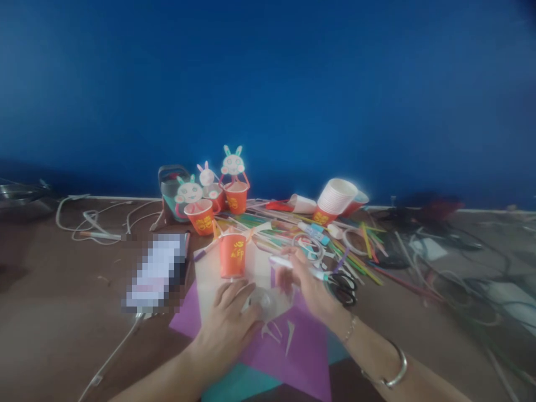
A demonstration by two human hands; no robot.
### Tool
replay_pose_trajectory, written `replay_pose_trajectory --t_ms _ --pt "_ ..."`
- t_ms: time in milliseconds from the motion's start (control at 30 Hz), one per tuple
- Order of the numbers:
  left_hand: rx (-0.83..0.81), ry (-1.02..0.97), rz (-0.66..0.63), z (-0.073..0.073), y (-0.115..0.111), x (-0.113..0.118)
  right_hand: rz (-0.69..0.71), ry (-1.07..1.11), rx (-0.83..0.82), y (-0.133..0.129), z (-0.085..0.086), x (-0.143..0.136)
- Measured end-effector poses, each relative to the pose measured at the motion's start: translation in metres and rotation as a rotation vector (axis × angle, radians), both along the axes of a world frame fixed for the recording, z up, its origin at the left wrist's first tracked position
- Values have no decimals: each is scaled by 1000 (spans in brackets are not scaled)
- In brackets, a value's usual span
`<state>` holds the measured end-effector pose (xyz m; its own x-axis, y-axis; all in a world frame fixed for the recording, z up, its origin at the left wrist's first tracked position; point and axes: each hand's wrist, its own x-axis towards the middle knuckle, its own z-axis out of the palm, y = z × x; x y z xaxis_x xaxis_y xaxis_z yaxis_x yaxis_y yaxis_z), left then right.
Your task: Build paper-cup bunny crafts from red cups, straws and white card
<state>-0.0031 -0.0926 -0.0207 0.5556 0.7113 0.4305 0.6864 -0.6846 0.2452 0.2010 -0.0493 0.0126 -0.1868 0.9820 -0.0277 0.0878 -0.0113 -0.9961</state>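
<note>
My left hand (230, 312) lies on the pale paper (205, 285), fingers lightly bent, the thumb and forefinger at the edge of a round whitish disc (260, 301). Whether the disc is paper or clear plastic is too blurred to tell. In my right hand (299, 279), to the right of the disc, is a white pen (312, 269) held across the fingers. A red paper cup (233, 257) with gold lettering stands just beyond my left fingers. Pale paper scraps (288, 335) lie on the purple sheet (301, 363) below the disc.
Red cups with rabbit faces (200, 216) stand behind, near a blue wall (268, 100). A cup stack (333, 201), coloured sticks (268, 223) and black-handled scissors (343, 287) lie to the right. A phone (157, 271) with a cable is at left.
</note>
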Motion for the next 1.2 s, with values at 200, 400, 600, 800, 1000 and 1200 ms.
replay_pose_trajectory --t_ms 200,400,600,800,1000,1200 --pt "-57 -45 -14 2 -3 -4 -40 -102 -94 1 -14 -1" --pt "-39 -68 -11 -10 -4 -7 -35 -158 -140 0 -15 -4" --pt "40 -52 26 -19 -4 -5 -57 -279 -81 -5 -18 -5" --pt "56 3 43 -14 -6 -6 -22 -346 -21 -5 -20 -3" --pt "18 31 47 -9 -8 -7 28 -358 -79 -4 -22 -2" --pt "27 22 54 -13 -6 -7 57 -355 -100 -2 -19 -4"
